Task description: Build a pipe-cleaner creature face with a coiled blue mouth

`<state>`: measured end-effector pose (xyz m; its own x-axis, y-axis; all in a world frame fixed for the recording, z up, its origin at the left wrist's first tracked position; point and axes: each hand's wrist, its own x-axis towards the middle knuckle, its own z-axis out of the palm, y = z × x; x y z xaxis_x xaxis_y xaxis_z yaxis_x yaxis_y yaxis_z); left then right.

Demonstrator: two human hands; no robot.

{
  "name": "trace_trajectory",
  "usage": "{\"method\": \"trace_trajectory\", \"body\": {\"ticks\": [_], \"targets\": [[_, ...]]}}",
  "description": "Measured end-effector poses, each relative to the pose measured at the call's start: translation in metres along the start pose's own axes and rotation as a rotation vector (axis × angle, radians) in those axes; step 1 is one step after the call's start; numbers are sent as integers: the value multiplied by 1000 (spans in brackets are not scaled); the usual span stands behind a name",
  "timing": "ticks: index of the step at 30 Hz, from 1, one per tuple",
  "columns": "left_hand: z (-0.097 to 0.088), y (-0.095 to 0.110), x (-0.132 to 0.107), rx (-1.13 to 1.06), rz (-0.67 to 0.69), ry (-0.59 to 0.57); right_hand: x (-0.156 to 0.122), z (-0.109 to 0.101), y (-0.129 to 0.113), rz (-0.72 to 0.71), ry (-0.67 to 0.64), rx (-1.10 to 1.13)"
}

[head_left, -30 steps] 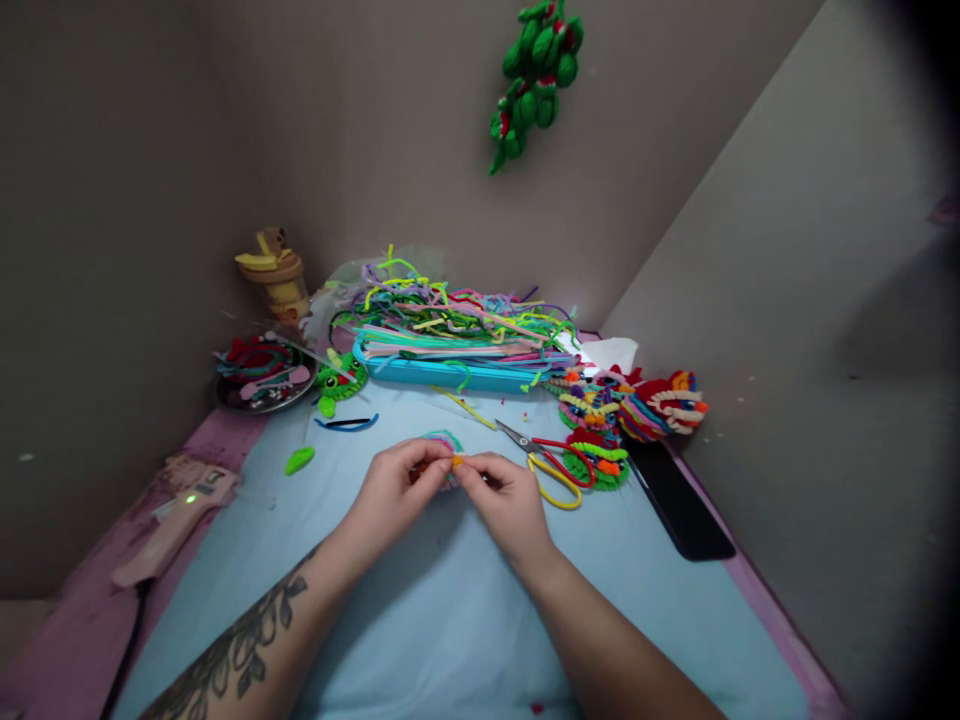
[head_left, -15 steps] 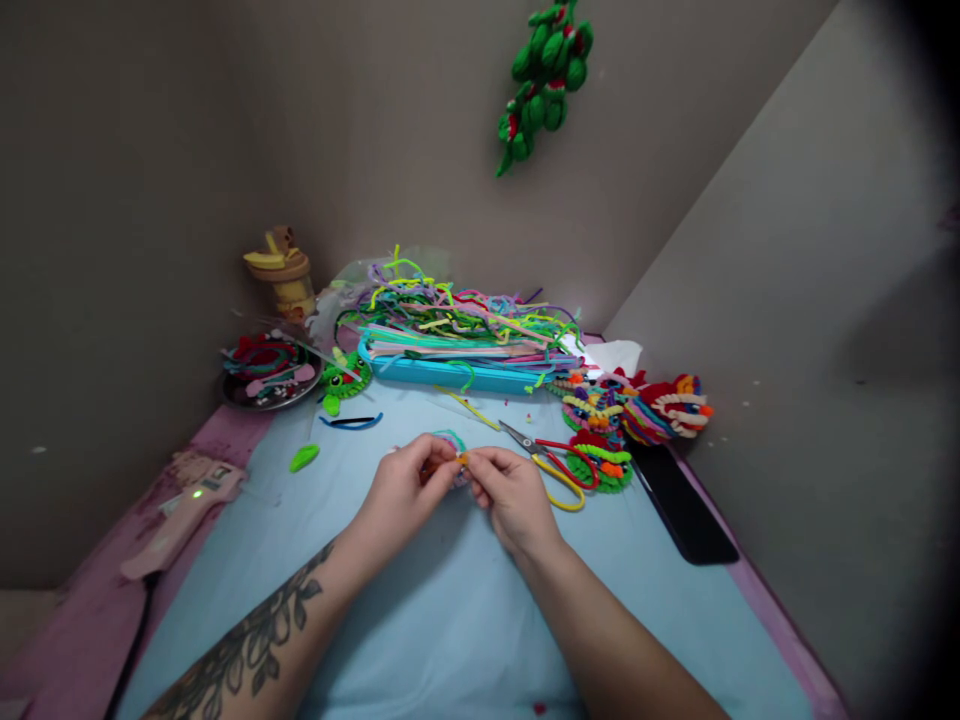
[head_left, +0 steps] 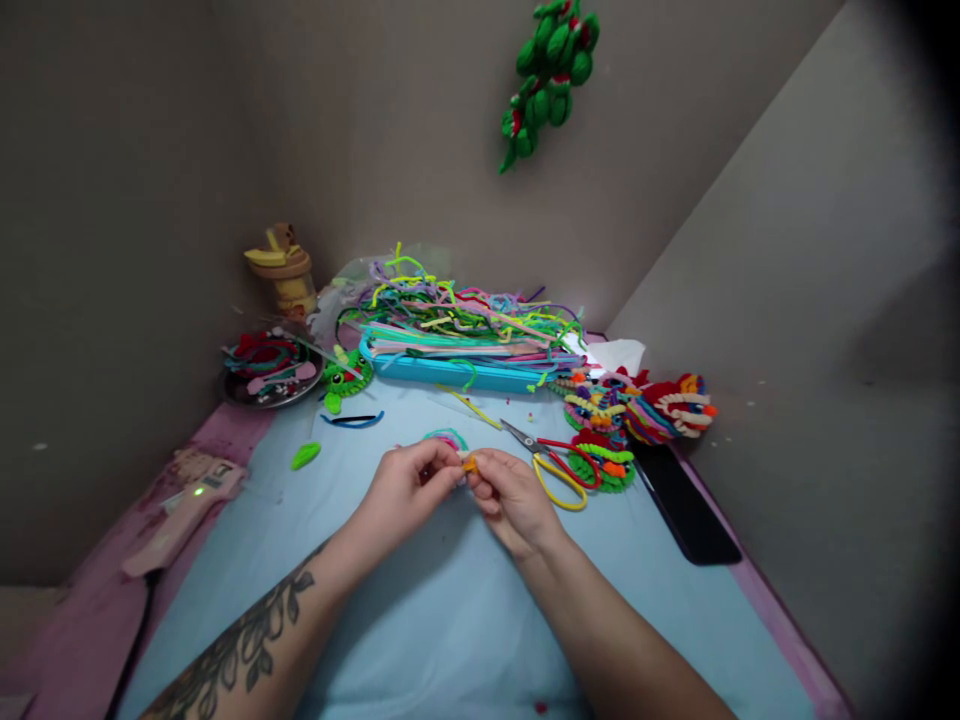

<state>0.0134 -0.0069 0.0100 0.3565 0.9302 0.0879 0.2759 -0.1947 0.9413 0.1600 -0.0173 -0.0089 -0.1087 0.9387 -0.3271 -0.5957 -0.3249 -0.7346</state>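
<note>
Close together at the middle of the table, my left hand (head_left: pixel 411 482) and my right hand (head_left: pixel 516 495) are both closed in a pinch. Between their fingertips shows a small orange piece of pipe cleaner (head_left: pixel 470 466), mostly covered by the fingers. Just behind my hands a coiled teal and pink pipe cleaner shape (head_left: pixel 448 438) peeks out, its lower part hidden. Right of my right hand lie scissors (head_left: pixel 551 460) with red and yellow handles, blades partly spread. A yellow pipe cleaner (head_left: pixel 472 407) lies beyond my hands.
At the back, a blue tray (head_left: pixel 457 373) is heaped with colourful pipe cleaners. Finished pipe cleaner figures (head_left: pixel 664 410) and a black phone (head_left: pixel 694 510) lie right. On the left are a metal dish (head_left: pixel 281 403), a green frog-like figure (head_left: pixel 349 377) and a pink corded tool (head_left: pixel 184 520).
My right fingers have shifted slightly on the orange piece, showing more of it. More of the coiled shape shows behind my hands. The rest of the table is as before.
</note>
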Motion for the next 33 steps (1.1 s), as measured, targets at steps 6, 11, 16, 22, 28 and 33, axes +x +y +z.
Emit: {"method": "trace_trajectory", "body": {"ticks": [6,11,16,22,28,33], "targets": [[0,1,0,-40,-25,-10,2,0,0,25,-16,20],[-1,-1,4,-109,-80,18,4,-4,2,-18,-25,-29],[-1,1,5,-89,-73,24,5,-7,5,-157,-9,-116],[-2,5,4,-124,-102,-85,3,-7,7,-346,-40,-312],[1,2,3,-232,-177,-22,2,-7,9,-367,-63,-327],[0,0,3,-330,-221,-46,3,-12,4,-480,-147,-399]]}}
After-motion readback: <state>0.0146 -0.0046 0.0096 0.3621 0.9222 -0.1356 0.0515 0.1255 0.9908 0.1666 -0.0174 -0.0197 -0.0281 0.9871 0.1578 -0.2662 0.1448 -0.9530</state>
